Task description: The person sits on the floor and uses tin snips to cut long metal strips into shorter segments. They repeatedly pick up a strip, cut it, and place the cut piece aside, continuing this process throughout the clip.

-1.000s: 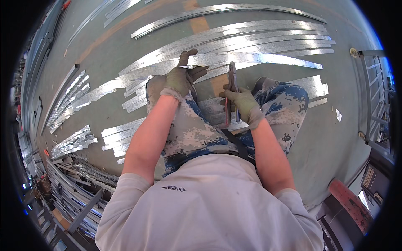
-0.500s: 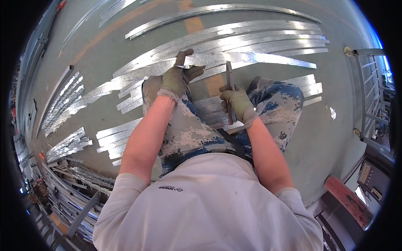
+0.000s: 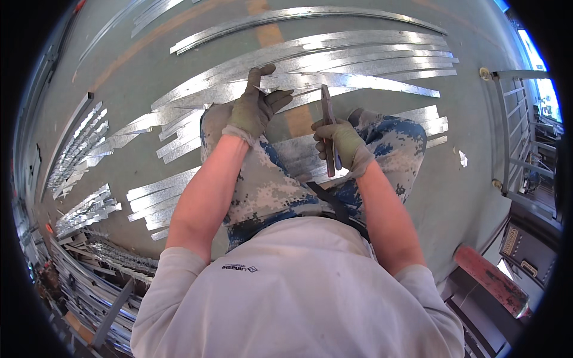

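Observation:
Wearing a work glove, my left hand (image 3: 249,110) is at a long shiny metal strip (image 3: 370,82), which passes through the gap between its outstretched fingers. That strip slants across other strips in front of my knees. In my gloved right hand (image 3: 340,142) is a pair of snips (image 3: 326,110), gripped upright by the handles with the jaws pointing away from me. The jaw tips are at the near edge of the strip; I cannot tell whether they touch it. My fingers hide part of the handles.
Flat metal strips (image 3: 382,51) lie fanned out beyond my knees, with shorter pieces (image 3: 161,197) to the left. A longer metal profile (image 3: 310,13) lies farther off. To the right are a metal frame (image 3: 512,119) and a red cylinder (image 3: 489,277). Stacked metal lengths (image 3: 89,286) fill the lower left.
The surroundings have shifted slightly left in view. Both hands keep nearly the same place, the left at the strip and the right around the snips.

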A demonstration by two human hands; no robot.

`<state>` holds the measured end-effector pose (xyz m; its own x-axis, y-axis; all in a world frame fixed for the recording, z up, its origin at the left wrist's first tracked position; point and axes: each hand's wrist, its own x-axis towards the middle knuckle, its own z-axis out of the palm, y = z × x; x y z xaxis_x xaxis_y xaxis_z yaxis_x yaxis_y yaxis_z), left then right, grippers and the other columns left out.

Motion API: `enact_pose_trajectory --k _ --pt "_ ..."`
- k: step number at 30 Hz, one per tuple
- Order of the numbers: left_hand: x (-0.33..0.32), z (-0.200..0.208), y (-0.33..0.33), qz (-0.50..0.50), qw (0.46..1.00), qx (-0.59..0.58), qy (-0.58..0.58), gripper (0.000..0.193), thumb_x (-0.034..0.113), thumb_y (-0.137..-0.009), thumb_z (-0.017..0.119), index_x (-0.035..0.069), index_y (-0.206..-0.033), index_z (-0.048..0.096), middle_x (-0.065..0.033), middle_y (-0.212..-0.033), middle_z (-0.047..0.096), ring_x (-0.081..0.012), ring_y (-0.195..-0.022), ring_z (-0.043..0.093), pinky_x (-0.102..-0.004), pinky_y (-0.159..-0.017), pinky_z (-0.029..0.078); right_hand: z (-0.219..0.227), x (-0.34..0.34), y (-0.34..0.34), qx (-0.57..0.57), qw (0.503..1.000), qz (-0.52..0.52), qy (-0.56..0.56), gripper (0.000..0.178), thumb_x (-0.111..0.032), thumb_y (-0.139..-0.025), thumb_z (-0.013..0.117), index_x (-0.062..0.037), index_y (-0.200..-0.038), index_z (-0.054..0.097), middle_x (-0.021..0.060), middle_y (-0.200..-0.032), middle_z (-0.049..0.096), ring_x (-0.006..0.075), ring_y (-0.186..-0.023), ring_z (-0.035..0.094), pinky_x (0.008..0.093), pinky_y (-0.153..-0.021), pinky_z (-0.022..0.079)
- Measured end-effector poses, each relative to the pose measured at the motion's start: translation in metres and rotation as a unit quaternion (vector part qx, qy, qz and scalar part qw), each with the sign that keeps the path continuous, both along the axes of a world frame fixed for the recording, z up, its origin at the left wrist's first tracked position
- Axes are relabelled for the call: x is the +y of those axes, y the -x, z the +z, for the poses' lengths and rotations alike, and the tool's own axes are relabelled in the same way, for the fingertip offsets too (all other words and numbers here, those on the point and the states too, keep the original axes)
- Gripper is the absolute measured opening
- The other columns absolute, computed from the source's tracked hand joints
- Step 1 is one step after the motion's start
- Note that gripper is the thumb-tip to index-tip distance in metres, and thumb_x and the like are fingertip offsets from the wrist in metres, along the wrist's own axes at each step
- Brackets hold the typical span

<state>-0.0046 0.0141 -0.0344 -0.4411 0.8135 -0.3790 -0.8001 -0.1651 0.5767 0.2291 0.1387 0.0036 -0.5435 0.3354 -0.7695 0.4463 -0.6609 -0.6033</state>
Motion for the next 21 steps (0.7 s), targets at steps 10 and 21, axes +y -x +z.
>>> enact_pose_trajectory --k 10,21 --pt "-0.005 0.005 -0.001 -0.057 0.974 -0.05 -0.214 0.072 0.049 -0.11 0.069 0.016 -0.169 0.044 -0.0124 -0.15 0.067 -0.0378 -0.14 0.066 -0.0595 -0.124 0.05 0.024 -0.002 0.011 0.027 0.999 -0.042 0.006 0.031 -0.007 -0.093 0.078 -0.0016 -0.12 0.064 0.0095 -0.09 0.065 0.0227 -0.066 0.066 0.0423 -0.055 0.055" --pt "0.014 0.013 -0.016 0.005 0.996 0.067 0.057 0.053 0.006 -0.104 0.077 0.006 -0.154 0.059 -0.0164 -0.137 0.071 -0.0298 -0.121 0.074 -0.0418 -0.108 0.064 0.027 -0.034 0.026 -0.001 1.0 -0.003 0.011 0.032 -0.008 -0.093 0.077 0.0001 -0.123 0.066 0.0085 -0.09 0.067 0.0198 -0.069 0.066 0.0406 -0.058 0.056"
